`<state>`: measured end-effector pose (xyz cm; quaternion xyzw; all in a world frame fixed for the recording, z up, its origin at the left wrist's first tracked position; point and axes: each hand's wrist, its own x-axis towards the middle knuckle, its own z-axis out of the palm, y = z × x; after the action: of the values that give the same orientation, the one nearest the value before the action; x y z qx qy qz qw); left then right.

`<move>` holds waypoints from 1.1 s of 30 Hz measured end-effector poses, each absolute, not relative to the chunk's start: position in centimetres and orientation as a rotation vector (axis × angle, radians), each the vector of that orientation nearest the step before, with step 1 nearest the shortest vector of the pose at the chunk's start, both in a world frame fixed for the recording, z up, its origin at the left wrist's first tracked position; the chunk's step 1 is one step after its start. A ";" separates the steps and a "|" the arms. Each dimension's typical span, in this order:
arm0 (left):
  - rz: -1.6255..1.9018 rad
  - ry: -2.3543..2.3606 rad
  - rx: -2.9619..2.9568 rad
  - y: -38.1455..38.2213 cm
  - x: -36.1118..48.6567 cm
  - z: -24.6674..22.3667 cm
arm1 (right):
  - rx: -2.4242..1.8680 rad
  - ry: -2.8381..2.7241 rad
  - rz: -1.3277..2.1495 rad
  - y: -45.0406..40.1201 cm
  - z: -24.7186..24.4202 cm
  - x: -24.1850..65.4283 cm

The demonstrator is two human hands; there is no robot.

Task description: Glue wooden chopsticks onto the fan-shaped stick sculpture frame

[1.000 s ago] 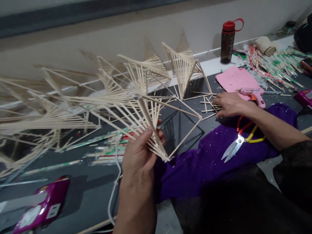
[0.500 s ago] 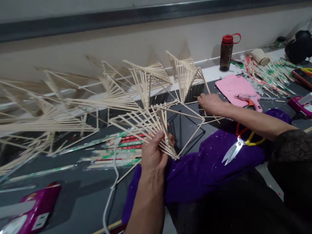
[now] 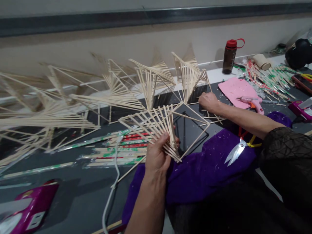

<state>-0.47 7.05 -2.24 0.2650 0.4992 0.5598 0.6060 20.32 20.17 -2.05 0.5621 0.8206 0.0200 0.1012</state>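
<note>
My left hand (image 3: 159,151) is closed round the near end of a fan-like frame of bare wooden chopsticks (image 3: 152,125), thumb on top. An open outline of thin sticks (image 3: 196,139) reaches right from that frame. Farther off, my right hand (image 3: 208,102) has its fingers curled together just above the dark tabletop, beside a standing twisted stick frame (image 3: 188,76). What its fingertips hold, if anything, is hidden. Several loose sticks (image 3: 214,119) lie just below this hand. Scissors (image 3: 237,151) with red and yellow handles rest on a purple cloth (image 3: 195,177) under my forearms.
More stick frames (image 3: 109,94) stand along the wall at left. Wrapped chopsticks (image 3: 126,146) lie near a white cord (image 3: 113,191). A pink glue gun (image 3: 254,102) rests on a pink sheet (image 3: 234,91), with a bottle (image 3: 229,58) behind. A magenta device (image 3: 34,204) is front left.
The view has shifted slightly, so most things appear a little farther right. My left hand still grips the stick frame, and my right hand stays low by the standing frame.
</note>
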 end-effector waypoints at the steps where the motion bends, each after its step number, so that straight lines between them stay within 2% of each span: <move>1: 1.297 1.162 0.606 7.1 -0.5 -2.3 | 1.667 2.423 0.077 20.5 -2.0 20.2; 7: 1.275 1.150 0.609 7.2 -0.7 -2.9 | 1.719 2.420 0.167 21.2 -1.6 19.6; 13: 1.250 1.088 0.621 7.2 -0.9 -3.1 | 1.730 2.481 0.165 17.6 -0.4 20.3; 22: 1.280 1.173 0.652 7.4 -1.0 -3.2 | 1.967 2.463 -0.279 13.6 1.1 26.8; 27: 1.291 1.173 0.661 7.4 -0.7 -3.0 | 2.014 2.241 -0.089 13.8 -0.2 30.0; 33: 1.282 1.205 0.621 7.2 -0.6 -2.5 | 1.940 2.181 0.034 14.7 -1.9 29.5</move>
<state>-0.58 7.23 -2.53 0.2674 0.5190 0.5520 0.5953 29.54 14.68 -1.86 0.6606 0.7424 0.0117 0.1111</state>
